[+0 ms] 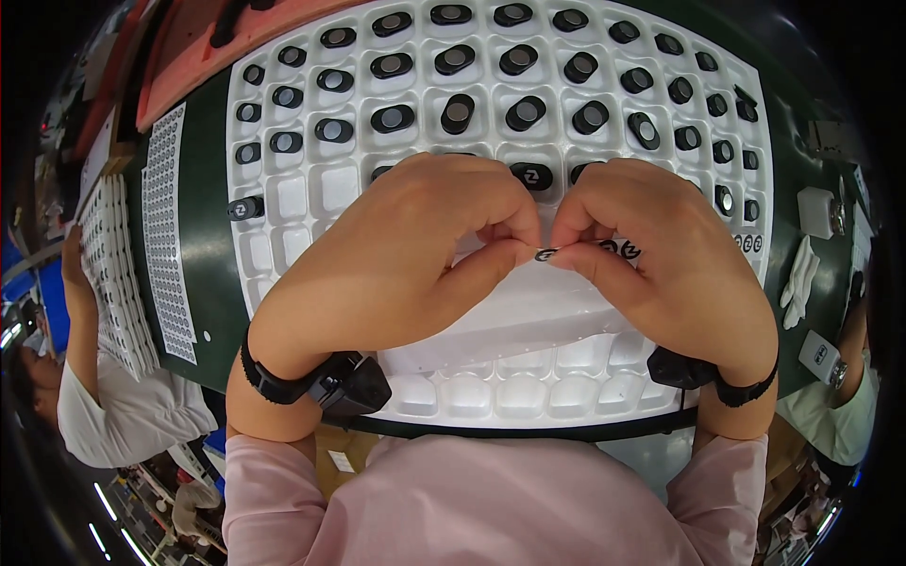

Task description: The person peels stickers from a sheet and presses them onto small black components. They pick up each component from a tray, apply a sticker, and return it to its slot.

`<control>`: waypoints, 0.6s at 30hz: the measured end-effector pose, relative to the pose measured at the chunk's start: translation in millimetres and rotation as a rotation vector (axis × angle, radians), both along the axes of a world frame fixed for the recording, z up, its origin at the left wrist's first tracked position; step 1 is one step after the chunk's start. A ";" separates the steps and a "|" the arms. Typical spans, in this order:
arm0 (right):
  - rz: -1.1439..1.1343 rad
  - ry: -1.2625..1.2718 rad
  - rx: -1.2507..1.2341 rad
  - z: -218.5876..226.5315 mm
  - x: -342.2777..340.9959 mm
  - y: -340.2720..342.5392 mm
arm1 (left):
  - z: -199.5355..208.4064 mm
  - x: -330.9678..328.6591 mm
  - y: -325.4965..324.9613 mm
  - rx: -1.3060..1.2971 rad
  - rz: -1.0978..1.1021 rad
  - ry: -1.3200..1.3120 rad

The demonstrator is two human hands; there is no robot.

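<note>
My left hand (425, 231) and my right hand (651, 236) meet over the middle of a white moulded tray (495, 407), thumbs and forefingers pinched. Between the fingertips is a narrow strip of round black-and-white stickers (545, 255); more of it shows past my right thumb. Just beyond the fingertips, a black oval piece (531, 176) with a white mark lies in its pocket. Under my hands a pale translucent sheet (510, 321) covers part of the tray. My hands hide several pockets and some black pieces.
Rows of black oval pieces with grey discs (455, 59) fill the tray's far pockets. On the green table (189, 259) at left lie a sticker sheet (168, 236) and stacked white trays (118, 274). A white glove (799, 283) lies right. Other people sit at both sides.
</note>
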State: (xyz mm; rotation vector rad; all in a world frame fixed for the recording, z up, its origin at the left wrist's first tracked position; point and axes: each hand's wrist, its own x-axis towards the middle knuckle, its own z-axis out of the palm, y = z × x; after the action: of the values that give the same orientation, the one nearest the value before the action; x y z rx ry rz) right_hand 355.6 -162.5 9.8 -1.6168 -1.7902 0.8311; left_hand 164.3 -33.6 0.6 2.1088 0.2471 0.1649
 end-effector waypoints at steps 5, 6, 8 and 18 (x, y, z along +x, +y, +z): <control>-0.029 0.002 0.016 0.0 -3.7 -1.8 | 1.7 0.1 -1.0 -0.031 0.038 0.053; -0.061 -0.009 0.040 0.5 -6.7 -2.3 | 1.9 0.1 -1.4 -0.031 0.039 0.053; -0.127 -0.029 0.087 1.0 -11.6 -3.0 | 1.9 0.2 -2.1 -0.060 0.065 0.078; -0.092 -0.172 0.155 2.8 -15.1 -3.3 | 1.4 0.8 -1.5 -0.058 0.067 0.108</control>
State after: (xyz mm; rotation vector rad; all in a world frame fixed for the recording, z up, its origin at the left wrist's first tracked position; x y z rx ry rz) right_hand 340.5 -165.8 12.6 -1.6965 -1.8313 0.5116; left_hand 165.1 -35.1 2.1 2.0553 0.3826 0.0829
